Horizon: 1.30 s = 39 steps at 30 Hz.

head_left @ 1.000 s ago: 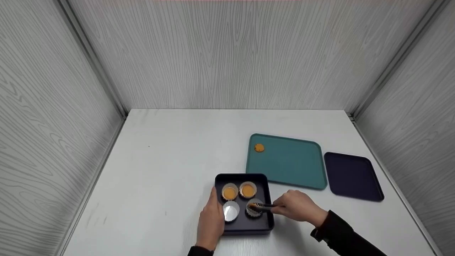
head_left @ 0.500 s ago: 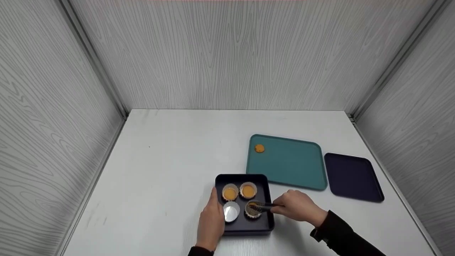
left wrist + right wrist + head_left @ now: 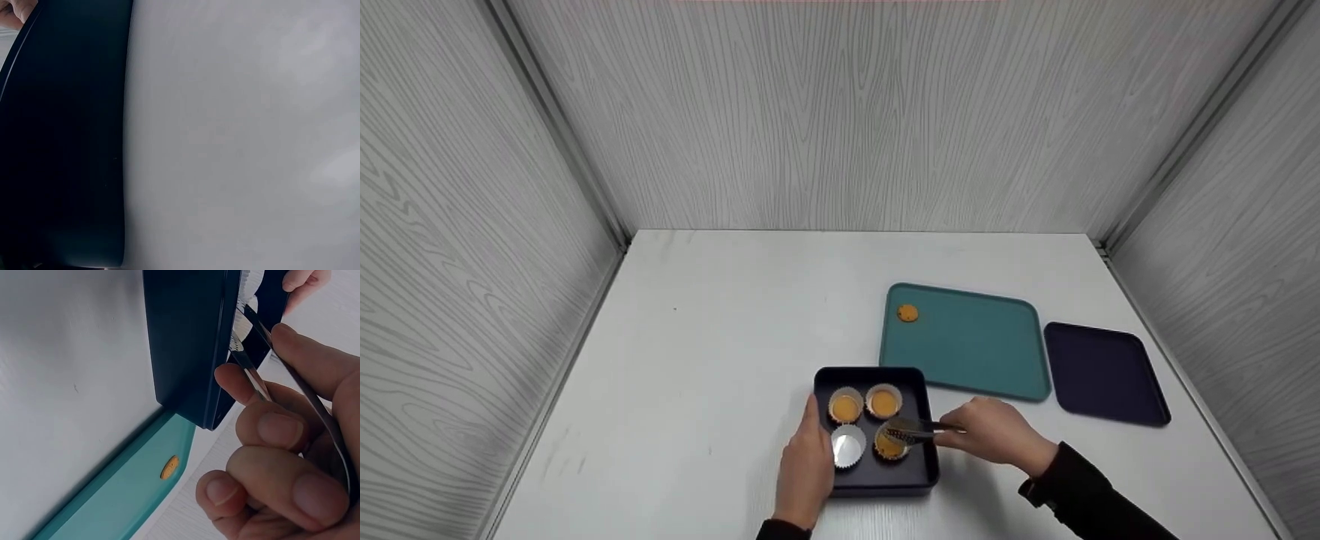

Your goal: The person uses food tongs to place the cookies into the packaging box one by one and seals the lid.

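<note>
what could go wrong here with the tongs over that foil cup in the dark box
The tongs hang right over the filled foil cup; a careless lift might snag its thin wall and tip it. The empty foil cup sits close beside it and could get knocked. The left hand only rests against the dark box wall, so a hard pull by the right hand might slide it.

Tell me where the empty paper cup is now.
In the head view, the empty paper cup sits in the dark box, front left, beside the left hand.
</note>
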Tool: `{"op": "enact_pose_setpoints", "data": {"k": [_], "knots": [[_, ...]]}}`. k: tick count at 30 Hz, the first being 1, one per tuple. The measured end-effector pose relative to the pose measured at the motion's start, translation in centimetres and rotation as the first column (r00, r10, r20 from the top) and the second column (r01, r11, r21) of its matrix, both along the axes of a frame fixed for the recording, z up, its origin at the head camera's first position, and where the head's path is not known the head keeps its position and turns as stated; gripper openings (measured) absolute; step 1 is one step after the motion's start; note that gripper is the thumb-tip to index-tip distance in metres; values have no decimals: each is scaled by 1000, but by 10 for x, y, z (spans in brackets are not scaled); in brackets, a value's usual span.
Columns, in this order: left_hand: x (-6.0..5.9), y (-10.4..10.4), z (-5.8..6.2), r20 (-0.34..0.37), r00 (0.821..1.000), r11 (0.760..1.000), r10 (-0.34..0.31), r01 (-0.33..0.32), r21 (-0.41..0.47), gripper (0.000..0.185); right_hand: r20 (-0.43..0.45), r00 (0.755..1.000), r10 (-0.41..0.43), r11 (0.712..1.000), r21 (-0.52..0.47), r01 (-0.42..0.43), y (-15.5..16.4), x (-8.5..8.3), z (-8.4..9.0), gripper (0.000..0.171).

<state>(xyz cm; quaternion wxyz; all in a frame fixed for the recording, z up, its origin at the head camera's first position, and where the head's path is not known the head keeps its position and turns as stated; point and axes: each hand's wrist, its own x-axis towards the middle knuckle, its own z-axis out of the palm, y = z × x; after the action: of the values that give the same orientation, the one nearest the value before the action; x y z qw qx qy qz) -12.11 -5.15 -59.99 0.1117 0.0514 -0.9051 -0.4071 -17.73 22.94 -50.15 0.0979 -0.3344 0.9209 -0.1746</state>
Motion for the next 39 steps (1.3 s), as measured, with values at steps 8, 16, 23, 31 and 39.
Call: {"op": "enact_pose_setpoints", "data": {"k": [8, 16, 23, 31, 39], "knots": [[-1, 0, 0, 4, 1000, 1000, 7, -7, -8, 52, 8, 1000, -14, 1000, -13, 14, 5, -1, 6, 25], [-1, 2, -1, -17, 1000, 1000, 13, -14, -24, 51, 43, 999, -25, 996, -88, 28, 14, -6, 17, 22], [0, 2, 0, -2, 1000, 1000, 2, -2, -16, 52, 24, 987, -161, 966, -202, 162, 23, -17, 19, 45], [-1, 1, 0, 6, 1000, 1000, 4, -4, -4, 52, -119, 933, -339, 911, -290, 294, 19, -43, 7, 36], [-1, 1, -1, 3, 1000, 1000, -5, 5, -9, 51, -145, 886, -440, 883, -252, 397, 9, -84, -9, 46]]}}
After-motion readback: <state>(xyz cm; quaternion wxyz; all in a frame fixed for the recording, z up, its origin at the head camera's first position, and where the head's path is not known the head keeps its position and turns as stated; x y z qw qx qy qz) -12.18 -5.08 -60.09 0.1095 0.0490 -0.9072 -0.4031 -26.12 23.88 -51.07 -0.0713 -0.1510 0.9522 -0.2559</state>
